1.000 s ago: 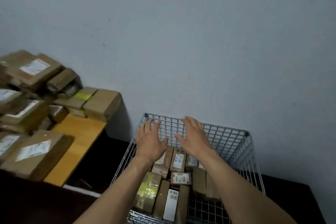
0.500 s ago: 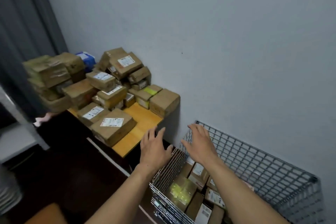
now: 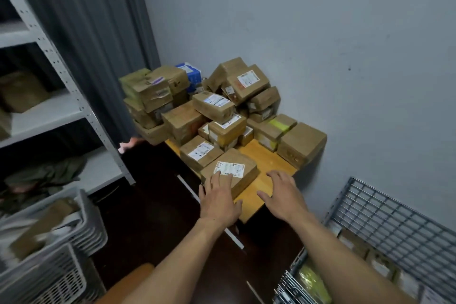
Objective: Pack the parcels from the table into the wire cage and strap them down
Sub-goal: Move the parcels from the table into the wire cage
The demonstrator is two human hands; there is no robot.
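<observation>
A heap of brown cardboard parcels [image 3: 217, 106] covers the wooden table [image 3: 269, 160] against the wall. The nearest parcel [image 3: 244, 168], flat with a white label, lies at the table's front corner. My left hand [image 3: 218, 198] reaches over its near end, fingers straight, fingertips at the label. Just right of that parcel, my right hand [image 3: 283, 195] hovers with spread fingers over the bare table edge. At the lower right stands the wire cage [image 3: 394, 224], holding several parcels, one with yellow tape [image 3: 313, 281].
A grey metal shelf unit [image 3: 81, 111] stands on the left, with a dark curtain [image 3: 98, 32] behind it. White plastic baskets [image 3: 49, 261] sit at the lower left. The floor between them and the table is dark. A pale wall runs behind the table and cage.
The view has swung left from the cage to the table. Both hands moved from above the cage rim to the table's front corner, the left one reaching the nearest parcel.
</observation>
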